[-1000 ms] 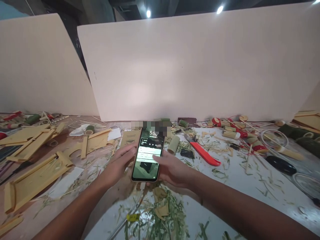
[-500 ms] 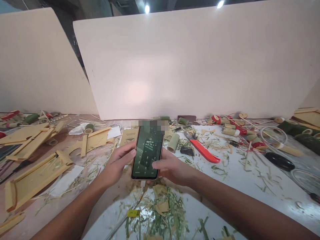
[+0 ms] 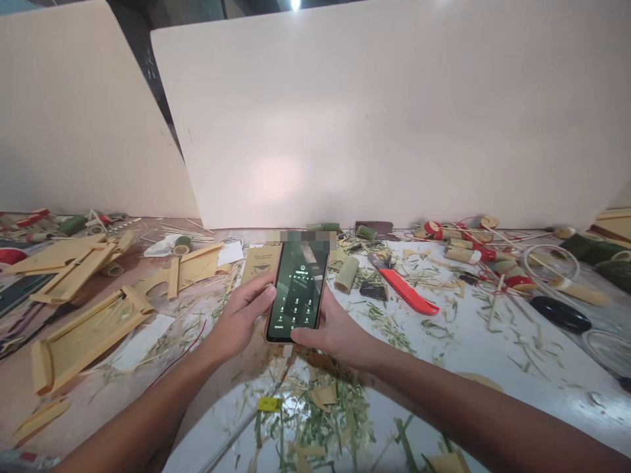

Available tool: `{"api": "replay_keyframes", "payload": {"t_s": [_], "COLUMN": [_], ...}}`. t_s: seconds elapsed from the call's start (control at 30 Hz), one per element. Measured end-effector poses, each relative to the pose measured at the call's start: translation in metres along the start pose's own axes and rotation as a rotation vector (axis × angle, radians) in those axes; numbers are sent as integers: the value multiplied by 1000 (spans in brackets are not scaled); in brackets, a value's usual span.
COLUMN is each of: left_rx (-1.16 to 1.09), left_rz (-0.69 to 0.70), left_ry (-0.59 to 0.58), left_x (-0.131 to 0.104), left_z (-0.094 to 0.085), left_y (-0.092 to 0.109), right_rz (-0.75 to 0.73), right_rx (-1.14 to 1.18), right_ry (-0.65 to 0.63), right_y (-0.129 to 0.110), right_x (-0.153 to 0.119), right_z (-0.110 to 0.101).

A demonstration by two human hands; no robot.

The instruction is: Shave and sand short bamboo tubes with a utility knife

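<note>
Panel (image 3: pixel 394 118): a pale board I see standing behind the phone.
Table (image 3: pixel 493 341): strewn with green shavings (image 3: pixel 350 420), heaped thickly in front of the phone.
Hands: both gripping the phone, left hand (image 3: pixel 244 315) along its left edge, right hand (image 3: pixel 340 335) along its right.
Phone (image 3: pixel 296 282): between the two hands, a cable (image 3: pixel 234 437) at its lower end.
Red-handled tool (image 3: pixel 409 292): lying to the right of the phone.
Number pad (image 3: pixel 296 309): has replaced the clock and notices of a second ago; I take the phone to be at code entry, still locked.
Right thumb (image 3: pixel 302 336): now lower, over the bottom of the phone.
</note>
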State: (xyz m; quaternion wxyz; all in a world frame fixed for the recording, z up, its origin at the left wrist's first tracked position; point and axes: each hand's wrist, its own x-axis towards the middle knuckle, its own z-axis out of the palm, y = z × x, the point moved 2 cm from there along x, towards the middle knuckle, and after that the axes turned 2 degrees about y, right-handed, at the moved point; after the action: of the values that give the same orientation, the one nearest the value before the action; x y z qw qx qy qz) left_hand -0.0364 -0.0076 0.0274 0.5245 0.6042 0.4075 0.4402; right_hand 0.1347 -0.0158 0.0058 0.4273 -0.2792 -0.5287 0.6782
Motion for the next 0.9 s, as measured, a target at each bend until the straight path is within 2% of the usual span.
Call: {"api": "replay_keyframes", "payload": {"t_s": [0.2,0.37,0.63,0.77,0.9], "left_rx": [-7,-48,-58,15,59], "left_rz": [17,0,-25,38,27], "left_ry": [-15,-7,18,-12,4], "left_x": [0,0,-2,-2,-2], "left_z": [3,4,2,6,8], "left_y": [2,1,1,8,10], "right_rz": [-44,13,36,33,-4], "right_rx": [-62,-102,45,65,6], "right_ry": [59,70,-69,-96,-78], "right_y": [2,3,-9,-10,-6], "right_x": [-2,-3,-3,-4,-4], "right_z": [1,1,4,5,3]}}
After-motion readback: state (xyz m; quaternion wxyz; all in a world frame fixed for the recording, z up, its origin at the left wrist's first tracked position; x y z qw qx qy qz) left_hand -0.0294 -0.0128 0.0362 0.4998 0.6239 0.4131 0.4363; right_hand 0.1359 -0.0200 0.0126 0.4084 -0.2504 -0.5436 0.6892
